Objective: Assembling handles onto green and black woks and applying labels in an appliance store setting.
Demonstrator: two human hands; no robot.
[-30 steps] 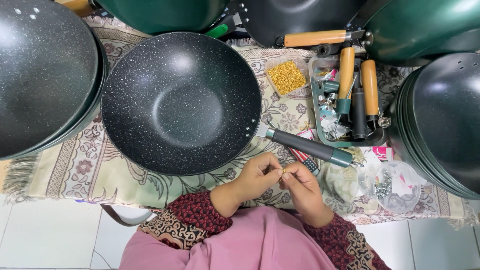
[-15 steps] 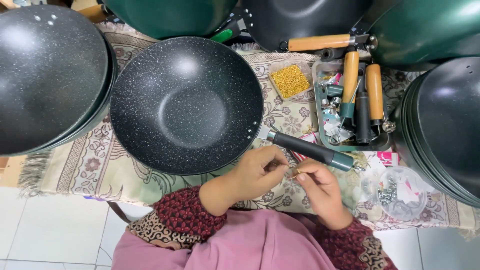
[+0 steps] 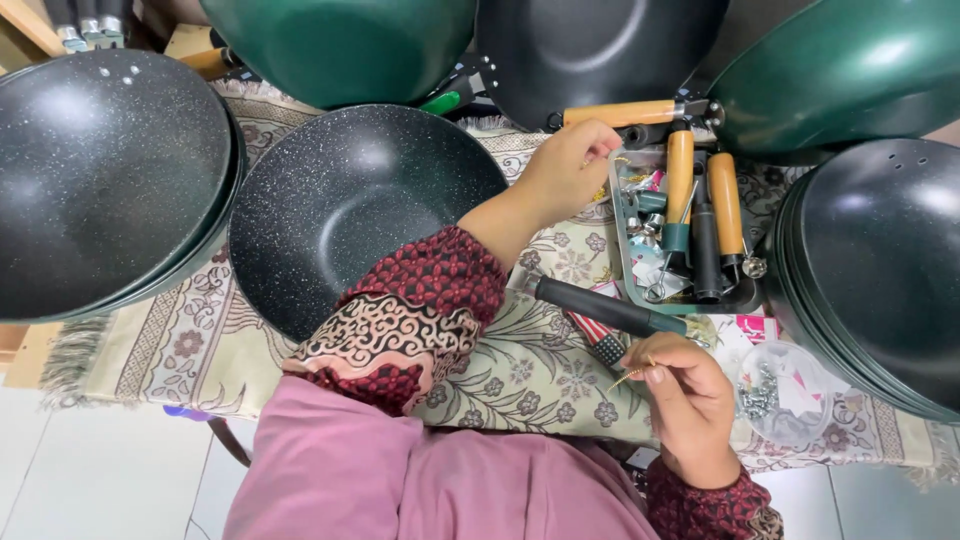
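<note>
Brass-coloured and very small, a screw-like piece [image 3: 632,375] is pinched between thumb and forefinger of the right hand [image 3: 688,405], near the dark handle [image 3: 605,308] of the speckled black wok [image 3: 365,215] on the patterned cloth [image 3: 520,375]. The left hand [image 3: 568,170] reaches across the wok with fingers curled at the near edge of the grey parts tray [image 3: 622,235]; whether it grips anything there cannot be told. To do this well, the person would best keep the pinch firm and low over the cloth, and pick with the fingertips only. Wooden-handled tools [image 3: 681,170] crowd the tray, a clear tub of screws [image 3: 790,385] lies just beside the right hand, and stacked dark woks [image 3: 100,170] and green woks [image 3: 340,45] hem in both sides, so elbows have little room
</note>
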